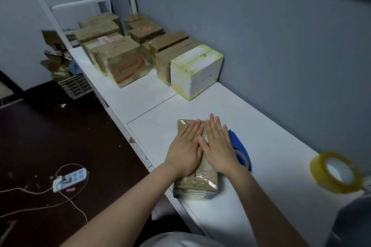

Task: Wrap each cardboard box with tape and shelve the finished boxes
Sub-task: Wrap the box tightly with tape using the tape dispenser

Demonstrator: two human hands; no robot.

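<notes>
Down on the dark floor to the left of the white table (pixel 271 146), a power strip (pixel 70 178) is seen with its cord trailing. Farther back, close to the table's left edge, a plastic crate (pixel 77 86) is set on the floor, and loose cardboard boxes (pixel 55 54) are heaped above it. A white metal frame (pixel 90 3) is raised over the table's far end. On that far end, brown taped boxes (pixel 122 62) are grouped in rows, and a white box (pixel 197 70) edged in yellowish tape is placed nearest the camera on the wall side of the table.

Near the table's front edge, a flat cardboard box (pixel 197 183), covered in clear tape, is laid lengthwise. It is pressed from above by both hands. The left hand (pixel 185 148) is spread flat on its left half, fingers straight and nothing gripped. The right hand (pixel 217 144) is laid flat alongside on the right half, fingers likewise straight, the two hands touching.

Just right of that box, a blue tape dispenser (pixel 240 146) is rested on the table, partly hidden by the right hand. Toward the table's right end, well apart from the pressed box, a blurred roll of yellowish tape (pixel 337 172) is seen.
</notes>
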